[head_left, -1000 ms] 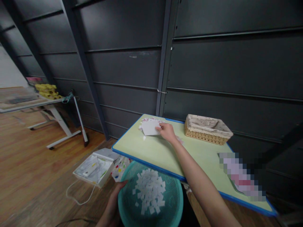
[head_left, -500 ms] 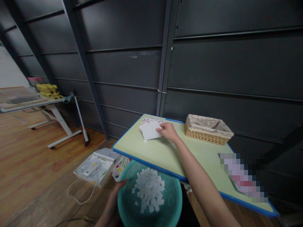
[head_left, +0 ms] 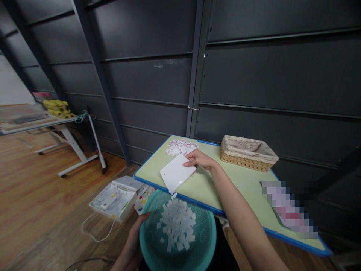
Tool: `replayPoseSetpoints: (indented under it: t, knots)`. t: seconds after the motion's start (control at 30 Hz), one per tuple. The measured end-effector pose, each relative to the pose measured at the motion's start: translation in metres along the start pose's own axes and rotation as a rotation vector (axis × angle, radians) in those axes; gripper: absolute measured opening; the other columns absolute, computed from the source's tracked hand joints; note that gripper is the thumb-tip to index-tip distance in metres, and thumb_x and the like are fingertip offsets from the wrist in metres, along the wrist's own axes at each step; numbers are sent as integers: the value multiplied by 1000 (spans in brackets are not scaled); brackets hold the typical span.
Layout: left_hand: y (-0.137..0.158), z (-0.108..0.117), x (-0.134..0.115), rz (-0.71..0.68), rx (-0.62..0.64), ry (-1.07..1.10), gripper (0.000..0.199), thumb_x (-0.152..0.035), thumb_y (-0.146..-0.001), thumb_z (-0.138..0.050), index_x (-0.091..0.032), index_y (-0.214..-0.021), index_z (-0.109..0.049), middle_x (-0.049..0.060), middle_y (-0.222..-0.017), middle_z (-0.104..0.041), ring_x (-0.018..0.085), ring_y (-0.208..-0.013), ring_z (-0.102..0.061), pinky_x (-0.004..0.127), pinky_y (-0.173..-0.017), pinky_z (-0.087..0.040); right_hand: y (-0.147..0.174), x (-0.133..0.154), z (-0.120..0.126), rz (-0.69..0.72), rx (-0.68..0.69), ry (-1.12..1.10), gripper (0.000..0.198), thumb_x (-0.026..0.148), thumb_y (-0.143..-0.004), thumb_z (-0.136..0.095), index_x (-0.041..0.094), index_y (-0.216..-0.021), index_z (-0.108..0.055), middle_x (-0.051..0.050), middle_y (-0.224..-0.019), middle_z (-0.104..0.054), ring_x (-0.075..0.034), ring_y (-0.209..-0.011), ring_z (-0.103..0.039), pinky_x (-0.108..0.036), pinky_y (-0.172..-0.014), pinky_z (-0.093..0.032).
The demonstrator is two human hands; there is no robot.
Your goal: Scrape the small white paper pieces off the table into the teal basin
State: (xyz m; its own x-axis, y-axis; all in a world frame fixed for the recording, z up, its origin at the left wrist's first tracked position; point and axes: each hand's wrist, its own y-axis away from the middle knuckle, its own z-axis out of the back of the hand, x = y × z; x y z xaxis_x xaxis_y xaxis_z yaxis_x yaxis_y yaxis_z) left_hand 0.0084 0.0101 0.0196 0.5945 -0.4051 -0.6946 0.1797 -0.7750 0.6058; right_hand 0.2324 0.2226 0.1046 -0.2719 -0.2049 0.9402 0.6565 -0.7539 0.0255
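In my right hand [head_left: 197, 159] is a flat white plastic scraper [head_left: 177, 173] with a small hole near one corner. It tilts down over the table's front edge, its lower corner above the basin's rim. A few paper bits are at that corner. My left hand [head_left: 139, 222] grips the left rim of a teal plastic basin [head_left: 208, 229], which sits at my lap below the table edge. Inside the basin lies a heap of small white paper squares [head_left: 178, 224]. Behind the scraper, a loose pile of white and pinkish paper bits [head_left: 181, 146] lies on the table.
The pale green table [head_left: 239, 192] has a blue edge. A lined wicker basket [head_left: 246, 156] stands at its back right, and a blurred sheet [head_left: 287, 210] lies at the right. An open white box [head_left: 113, 201] with a cable is on the floor at left. A dark panelled wall stands behind.
My right hand has drawn the white scraper from the paper pile toward the basin and tilted it down. The pile behind is now uncovered. My left hand stays on the rim.
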Motion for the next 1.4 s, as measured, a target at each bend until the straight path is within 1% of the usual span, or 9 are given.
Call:
replayPoseSetpoints:
  t: [0.23, 0.4, 0.47, 0.53, 0.67, 0.8, 1.03, 1.23, 1.4]
  knots:
    - [-1, -1, -1, 28, 4, 9, 8, -17, -80, -60, -13, -86, -63, 6, -56, -74, 22, -48, -67, 33, -48, -55, 4, -1, 4, -34, -136, -82, 29, 38, -58, -77, 16, -58, -57, 5, -52, -50, -9, -46, -48, -22, -45, -42]
    - [2, -3, -4, 9, -9, 19, 7, -14, -80, -59, -13, -85, -63, 2, -50, -70, 18, -42, -63, 30, -45, -53, 1, -1, -2, -81, 17, -60, 31, 39, -54, -79, 13, -64, -64, 2, -55, -57, -11, -48, -51, -22, -44, -40]
    - [3, -3, -5, 10, -8, 24, 6, -14, -80, -59, -14, -84, -63, 1, -49, -69, 18, -43, -63, 30, -45, -53, 0, -1, -1, -59, 10, -71, 32, 40, -55, -79, 13, -64, -64, 2, -55, -57, -10, -47, -49, -21, -44, -38]
    - [2, -3, -5, 13, 4, 30, 6, -14, -79, -60, -14, -84, -63, 1, -49, -70, 19, -45, -65, 30, -46, -53, -2, -4, 1, 7, -122, -101, 32, 41, -57, -79, 14, -63, -63, 3, -54, -56, -9, -47, -47, -21, -44, -37]
    - [-1, -3, -4, 32, 9, 19, 17, -17, -79, -60, -12, -95, -63, 3, -53, -72, 21, -46, -66, 32, -47, -54, -11, -18, 9, 139, -591, -134, 35, 46, -67, -71, 14, -82, -69, -2, -69, -65, -13, -57, -53, -24, -52, -44]
    - [-2, -2, -3, 32, 6, -15, 29, -18, -78, -62, -6, -105, -62, 5, -54, -73, 22, -46, -66, 33, -49, -54, -22, -34, 13, 173, -834, 191, 32, 42, -76, -61, 14, -85, -72, -6, -75, -70, -18, -67, -59, -26, -59, -44]
    - [-7, 6, 2, 18, 55, -9, 57, -18, -76, -65, -6, -130, -52, 6, -64, -77, 28, -62, -73, 38, -61, -57, -32, -38, -8, 176, -822, 654, 27, 32, -89, -52, 17, -78, -72, -6, -76, -72, -19, -70, -61, -25, -64, -36]
    - [-14, 10, 5, 51, 74, 14, 68, -21, -76, -65, -4, -139, -44, 9, -71, -79, 29, -70, -75, 41, -71, -58, -33, -37, -19, 113, -776, 812, 26, 28, -94, -49, 20, -92, -73, -7, -90, -75, -20, -82, -65, -25, -69, -36]
    - [-10, 8, 3, 32, 68, 14, 68, -19, -73, -68, -7, -137, -48, 9, -78, -80, 31, -78, -75, 40, -70, -57, -30, -31, -17, 29, -850, 854, 29, 29, -96, -45, 19, -103, -72, -9, -101, -74, -21, -86, -65, -27, -73, -37]
